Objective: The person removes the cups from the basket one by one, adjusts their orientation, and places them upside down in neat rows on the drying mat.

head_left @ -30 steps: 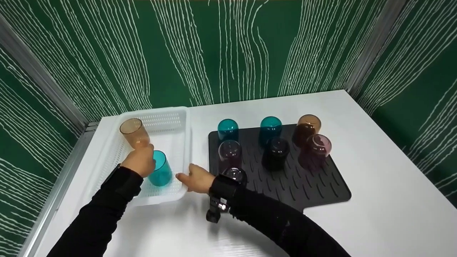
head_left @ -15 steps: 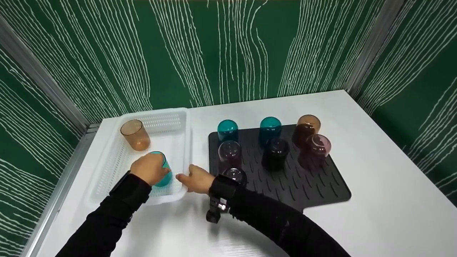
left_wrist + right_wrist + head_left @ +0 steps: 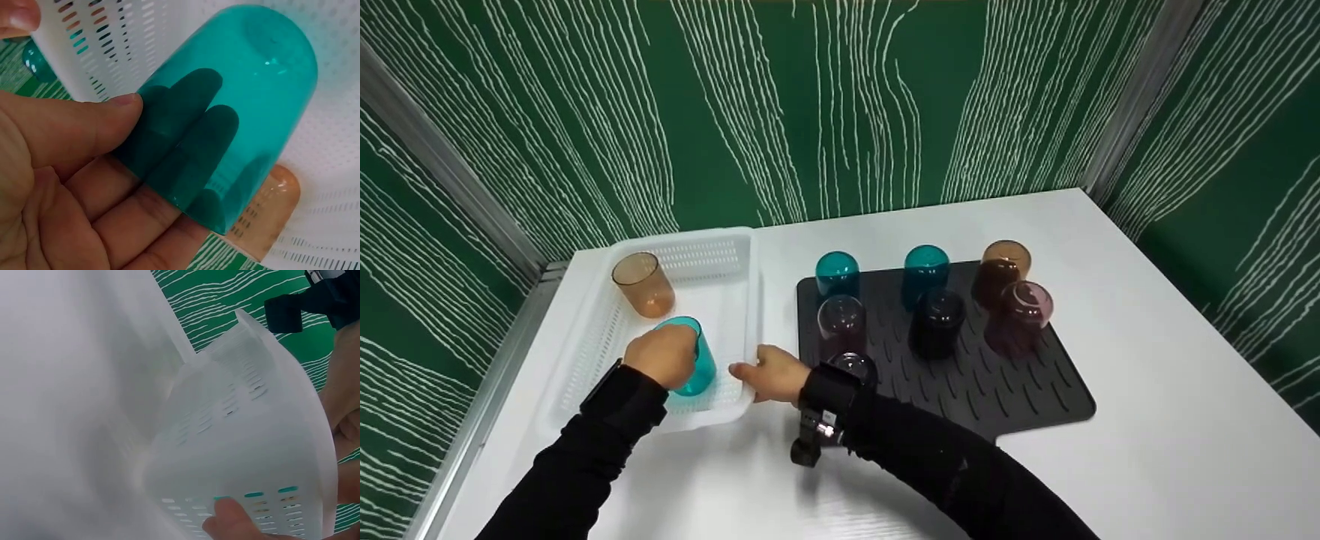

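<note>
A teal tumbler point(image 3: 701, 373) stands mouth up in the near part of a white perforated basket point(image 3: 753, 300). My left hand point(image 3: 661, 357) pinches its rim. In the left wrist view the thumb lies outside the teal tumbler point(image 3: 270, 67), and several fingers show dark through its wall. Behind it an amber tumbler point(image 3: 645, 291) leans slightly in the same basket. My right hand point(image 3: 772, 375) grips the basket's right rim near the front corner. In the right wrist view a fingertip point(image 3: 230, 517) presses the outer wall of the basket point(image 3: 247, 450).
Right of the basket lies a black ridged drying mat point(image 3: 1027, 390). Several tumblers stand upside down on it, among them a teal one point(image 3: 838, 276), an amber one point(image 3: 1009, 259) and a pinkish one point(image 3: 1029, 306). Green, white-lined walls point(image 3: 870, 112) enclose the white table point(image 3: 1170, 375).
My left hand has let go of the amber tumbler, come nearer to the teal one and taken its rim. The teal tumbler has shifted slightly left. My right hand stays on the basket.
</note>
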A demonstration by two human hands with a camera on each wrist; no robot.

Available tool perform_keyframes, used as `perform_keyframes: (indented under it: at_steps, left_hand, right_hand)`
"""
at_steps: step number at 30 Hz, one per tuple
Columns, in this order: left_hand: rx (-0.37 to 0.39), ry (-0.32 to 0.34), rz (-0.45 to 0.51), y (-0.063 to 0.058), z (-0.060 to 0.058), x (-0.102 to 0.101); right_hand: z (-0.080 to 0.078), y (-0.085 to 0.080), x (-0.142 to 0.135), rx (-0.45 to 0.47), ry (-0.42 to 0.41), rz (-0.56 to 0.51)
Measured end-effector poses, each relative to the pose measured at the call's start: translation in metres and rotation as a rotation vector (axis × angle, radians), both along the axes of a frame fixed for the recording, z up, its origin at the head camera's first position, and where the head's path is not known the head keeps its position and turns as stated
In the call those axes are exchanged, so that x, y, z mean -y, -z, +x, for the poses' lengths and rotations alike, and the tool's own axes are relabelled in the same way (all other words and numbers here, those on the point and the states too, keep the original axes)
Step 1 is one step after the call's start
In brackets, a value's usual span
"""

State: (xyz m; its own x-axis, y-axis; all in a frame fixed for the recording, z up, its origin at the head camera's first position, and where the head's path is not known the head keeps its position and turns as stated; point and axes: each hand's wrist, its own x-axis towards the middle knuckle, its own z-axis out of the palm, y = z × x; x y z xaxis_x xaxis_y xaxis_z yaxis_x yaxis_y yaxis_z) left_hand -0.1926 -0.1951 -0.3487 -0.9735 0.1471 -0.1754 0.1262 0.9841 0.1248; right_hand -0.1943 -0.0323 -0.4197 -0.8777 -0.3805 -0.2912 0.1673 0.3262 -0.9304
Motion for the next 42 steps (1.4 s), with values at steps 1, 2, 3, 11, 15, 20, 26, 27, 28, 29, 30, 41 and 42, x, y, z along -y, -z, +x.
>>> perform_keyframes:
  at_steps: [1, 2, 3, 11, 15, 20, 26, 27, 28, 29, 30, 41, 42]
  left_hand:
    - [-0.012, 0.002, 0.0, -0.002, 0.001, 0.0]
    - [-0.027, 0.004, 0.001, -0.004, 0.001, 0.001]
    - [-0.042, 0.005, -0.001, -0.006, 0.002, 0.001]
    - [-0.134, 0.004, 0.045, -0.025, 0.011, 0.004]
    - [-0.214, -0.005, 0.147, -0.035, 0.02, 0.004]
    - [-0.34, -0.03, 0.317, -0.052, 0.035, -0.004]
    - [-0.451, -0.061, 0.623, -0.056, 0.047, -0.025]
    - [-0.451, -0.071, 0.689, -0.055, 0.048, -0.029]
    - [-0.446, -0.078, 0.758, -0.054, 0.049, -0.032]
    - [-0.436, -0.083, 0.823, -0.053, 0.05, -0.035]
    - [-0.421, -0.088, 0.882, -0.051, 0.051, -0.038]
    - [-0.214, -0.138, 1.257, -0.027, 0.061, -0.073]
    - [-0.205, -0.137, 1.277, -0.024, 0.062, -0.076]
  right_hand:
    - [-0.001, -0.001, 0.0, 0.019, 0.01, -0.008]
    - [-0.001, -0.002, -0.001, 0.037, 0.021, -0.018]
    - [-0.002, -0.003, -0.001, 0.053, 0.033, -0.025]
    - [-0.004, -0.031, -0.015, 0.047, 0.083, -0.154]
    - [-0.003, -0.048, -0.026, 0.025, 0.073, -0.244]
    - [0.0, -0.063, -0.044, -0.025, 0.042, -0.362]
    - [0.001, -0.074, -0.066, -0.082, 0.068, -0.478]
    - [0.001, -0.075, -0.069, -0.091, 0.071, -0.491]
    - [0.002, -0.076, -0.072, -0.096, 0.075, -0.503]
    - [0.002, -0.076, -0.075, -0.104, 0.076, -0.515]
    - [0.002, -0.076, -0.078, -0.111, 0.075, -0.528]
    - [0.014, -0.066, -0.091, -0.215, 0.059, -0.566]
    - [0.015, -0.065, -0.092, -0.236, 0.067, -0.567]
